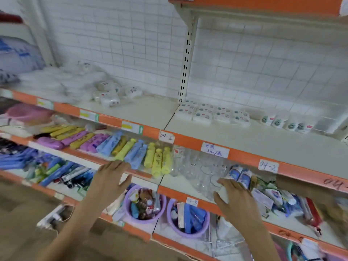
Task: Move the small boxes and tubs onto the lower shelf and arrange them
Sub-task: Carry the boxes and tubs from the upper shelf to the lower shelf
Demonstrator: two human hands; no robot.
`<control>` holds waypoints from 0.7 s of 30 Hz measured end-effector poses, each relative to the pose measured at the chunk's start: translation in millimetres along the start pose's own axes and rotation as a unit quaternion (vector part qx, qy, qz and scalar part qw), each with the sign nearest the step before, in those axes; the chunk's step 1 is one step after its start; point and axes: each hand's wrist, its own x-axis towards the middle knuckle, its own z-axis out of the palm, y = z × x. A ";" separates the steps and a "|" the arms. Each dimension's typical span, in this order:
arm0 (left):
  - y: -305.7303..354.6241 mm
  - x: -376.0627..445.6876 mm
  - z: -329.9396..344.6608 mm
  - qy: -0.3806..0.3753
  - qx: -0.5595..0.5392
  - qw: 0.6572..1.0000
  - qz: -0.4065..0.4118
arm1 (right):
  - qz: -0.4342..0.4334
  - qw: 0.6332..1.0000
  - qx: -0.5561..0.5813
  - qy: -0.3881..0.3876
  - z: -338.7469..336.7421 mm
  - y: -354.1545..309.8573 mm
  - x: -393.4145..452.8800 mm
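Note:
Small white boxes [211,114] lie in flat rows on the upper cream shelf [244,136], right of the slotted upright. Further right stand small white tubs [286,124] with green labels. Round white tubs in clear wrap [113,95] are heaped on the same shelf to the left. My left hand [111,178] is held open in front of the shelf below, holding nothing. My right hand [235,198] is open too, fingers spread in front of the clear cups [203,172] and blue-white packets [241,175] on that lower shelf.
Yellow, blue and purple cases [116,146] fill the lower shelf at left. Two purple plastic baskets [145,202] of small goods sit one shelf further down. Orange shelf edges carry handwritten labels [214,149]. A white wire-grid back panel [131,44] runs behind.

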 end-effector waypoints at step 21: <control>-278.7 -165.0 -122.0 0.004 0.069 0.950 -0.305 | -0.228 0.951 0.186 -0.091 98.4 -362.1 111.5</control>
